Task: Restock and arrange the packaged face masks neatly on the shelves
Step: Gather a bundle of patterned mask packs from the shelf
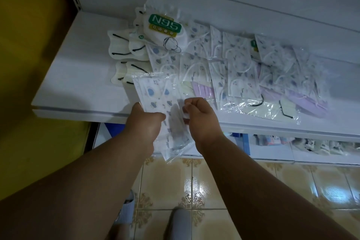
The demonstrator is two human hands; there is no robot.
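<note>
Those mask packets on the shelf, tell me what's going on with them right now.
A person is restocking a white shelf. Both hands hold a small stack of clear packets of patterned masks over the shelf's front edge: the left hand grips the stack's left side, and the right hand pinches its right edge. Further back on the shelf, an N95 pack sits on top of cream masks, and more patterned packets lie overlapping to the right, not yet in neat rows.

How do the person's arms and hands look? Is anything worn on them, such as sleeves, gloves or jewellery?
Both forearms are bare as far as the picture shows them; no sleeve is in view. The left hand and the right hand wear no gloves. No watch, bracelet or ring is visible on the parts that show, though most fingers are hidden from this angle.
</note>
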